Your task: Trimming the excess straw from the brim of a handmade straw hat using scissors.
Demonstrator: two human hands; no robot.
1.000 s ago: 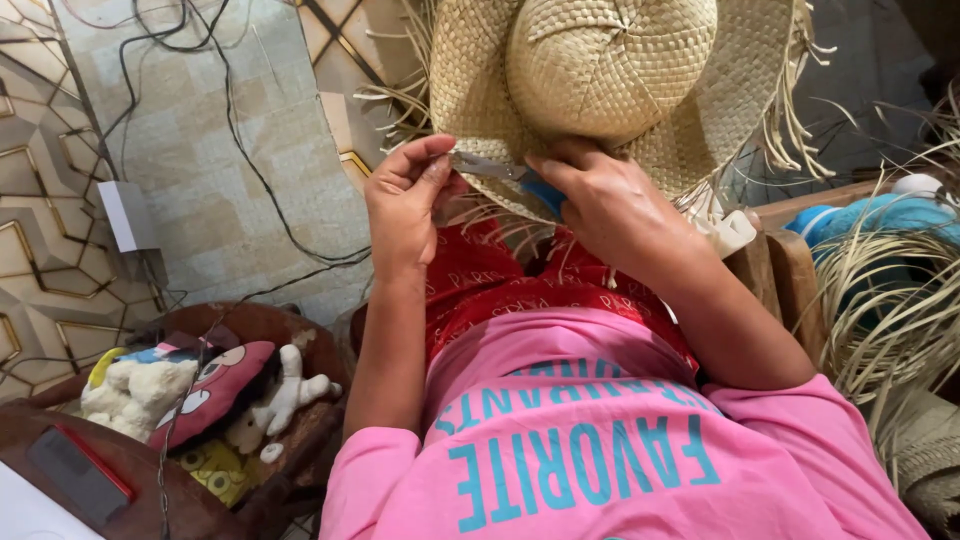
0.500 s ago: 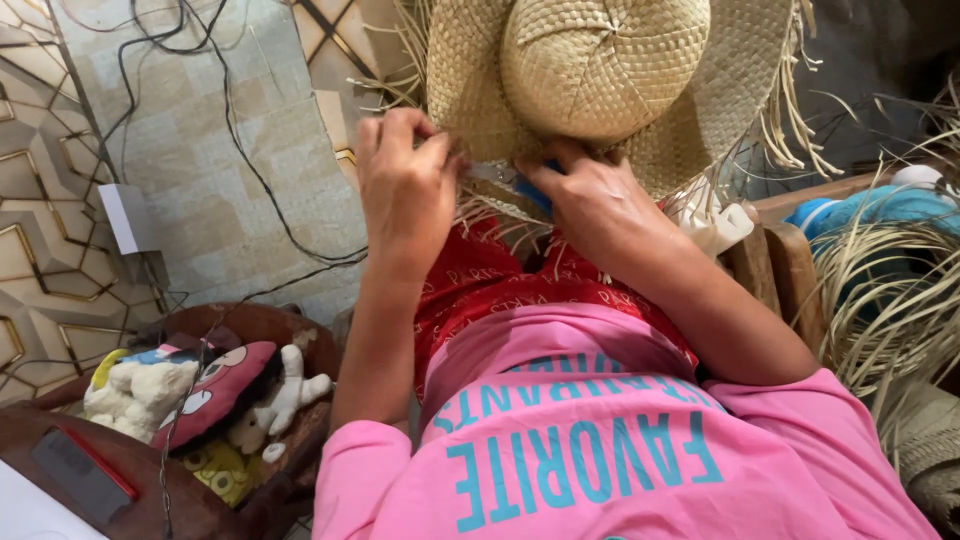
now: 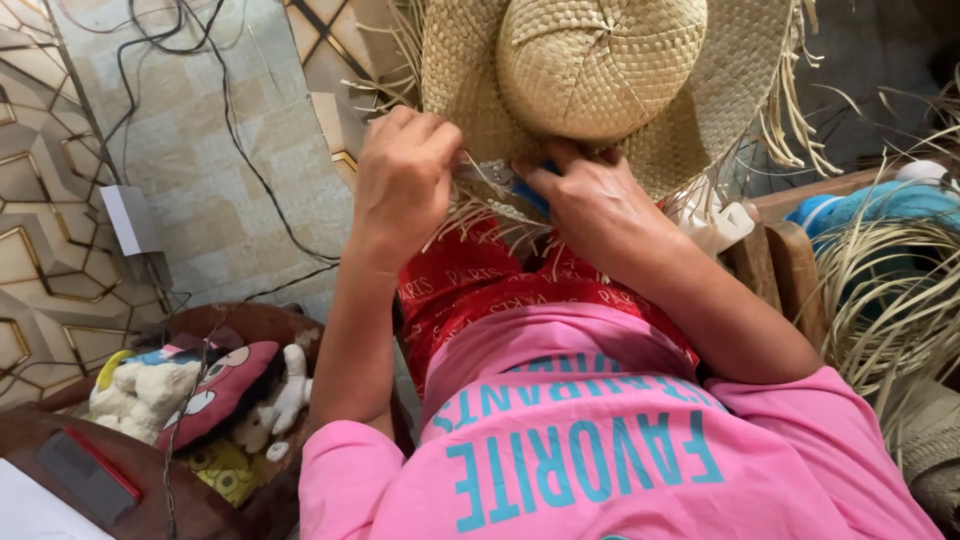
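Fingers of your left hand are curled tight over loose straw at the hat brim, upper centre of the frame; a second ago that hand sat open-fingered and lower, so it has come up and closed into a pull on the strands. Your right hand is pinched narrow on a small blue-handled tool, tip tucked under the brim; it has barely shifted. Straw hat sits crown-up on your lap, top centre, and has slid slightly toward frame left since the earlier views. My read: you're working the near brim edge, tensioning with one hand, tool in the other. Near brim edge is ragged, stray ends hanging onto the red shorts; far right brim also frayed. Room: open tiled floor with black cables at upper left, clear of your hands. Right side is tight: wooden chair rail and a heap of loose straw sit just beside your right forearm. Lower left, a wooden table with soft toys, well apart from the work.
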